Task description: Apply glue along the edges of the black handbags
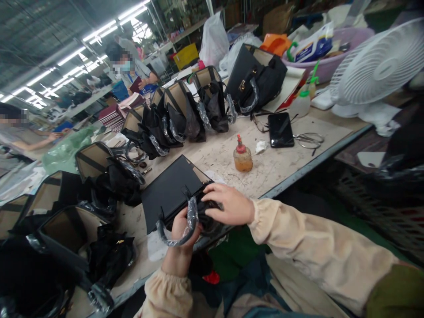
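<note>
A black handbag (174,187) lies on its side near the table's front edge, its plastic-wrapped handle (192,221) sticking out toward me. My left hand (183,229) grips the bag at its opening, behind the handle, with its fingers partly hidden. From the right, my right hand (230,204) has its curled fingers on the dark fabric at the same opening, thumb below. Both hands are in contact with the bag and close together.
Rows of unfinished black handbags (179,115) stand behind and at left. A red-capped bottle (243,157) with amber liquid, a phone (281,129), scissors (308,140) and a white fan (380,66) are at right. Two co-workers sit across at left.
</note>
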Tool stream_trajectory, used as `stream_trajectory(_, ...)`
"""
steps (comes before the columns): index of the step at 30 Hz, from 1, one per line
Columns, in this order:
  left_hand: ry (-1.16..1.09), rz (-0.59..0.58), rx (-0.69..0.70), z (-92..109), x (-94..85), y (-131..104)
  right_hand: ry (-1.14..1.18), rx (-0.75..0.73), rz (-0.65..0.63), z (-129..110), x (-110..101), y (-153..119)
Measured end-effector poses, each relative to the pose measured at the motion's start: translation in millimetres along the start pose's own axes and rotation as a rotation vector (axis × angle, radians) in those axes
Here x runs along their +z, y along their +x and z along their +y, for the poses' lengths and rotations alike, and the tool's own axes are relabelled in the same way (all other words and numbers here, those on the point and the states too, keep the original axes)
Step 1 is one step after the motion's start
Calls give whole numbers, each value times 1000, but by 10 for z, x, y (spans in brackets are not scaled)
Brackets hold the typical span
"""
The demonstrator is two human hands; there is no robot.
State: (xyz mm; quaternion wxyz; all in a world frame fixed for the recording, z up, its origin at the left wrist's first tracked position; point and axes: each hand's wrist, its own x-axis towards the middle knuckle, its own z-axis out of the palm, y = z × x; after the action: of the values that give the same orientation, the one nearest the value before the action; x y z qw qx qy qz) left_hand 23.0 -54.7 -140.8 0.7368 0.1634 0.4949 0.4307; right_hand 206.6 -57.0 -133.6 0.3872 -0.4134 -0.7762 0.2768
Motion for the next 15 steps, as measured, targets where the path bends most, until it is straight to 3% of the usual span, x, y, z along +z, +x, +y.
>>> stream_trajectory(2, -48, 50, -49, 28, 72, -48, -23, 174, 96, 106, -70, 58)
stream_trajectory(4, -118, 85, -102, 42, 145, -90, -88, 308, 109, 210, -56, 131)
stream_trajectory(9, -244, 25, -145, 22, 138, -103, -143, 281, -68, 330, 173, 275)
stream_trajectory(15, -185, 15, -94, -15, -100, -73, -178, 334, -75, 346, 218, 325)
